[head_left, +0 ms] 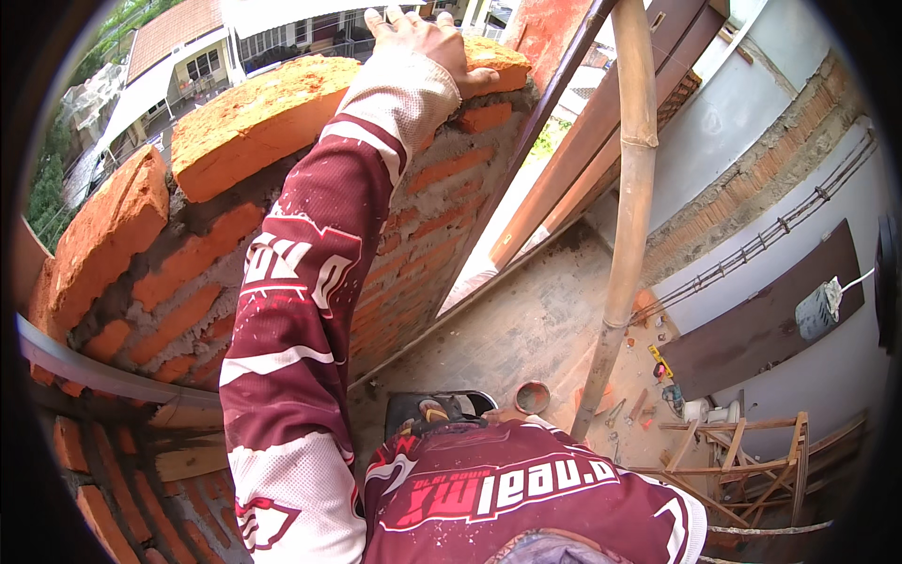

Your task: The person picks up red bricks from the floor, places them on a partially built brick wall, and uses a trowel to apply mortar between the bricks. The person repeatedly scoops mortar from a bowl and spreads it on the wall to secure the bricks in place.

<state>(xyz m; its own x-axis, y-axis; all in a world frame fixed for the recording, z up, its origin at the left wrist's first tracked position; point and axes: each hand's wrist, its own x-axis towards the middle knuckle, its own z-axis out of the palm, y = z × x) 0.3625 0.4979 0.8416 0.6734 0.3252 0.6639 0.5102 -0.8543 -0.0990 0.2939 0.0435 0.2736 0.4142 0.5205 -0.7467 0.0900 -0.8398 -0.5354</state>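
My left hand [425,42] reaches up and presses flat on the top brick [282,108] of a red brick wall [197,254], its fingers spread over the brick's far end. The arm wears a maroon and white long sleeve [301,282]. Grey mortar shows between the courses below the brick. My right hand is out of sight; only my maroon shirt [526,489] fills the lower edge.
A bamboo pole [628,207] stands upright just right of the wall, with slanted wooden boards [583,160] behind it. Far below lie a concrete floor [526,329], a small round pot [532,397], scattered tools and a wooden frame [742,461]. Roofs show beyond the wall.
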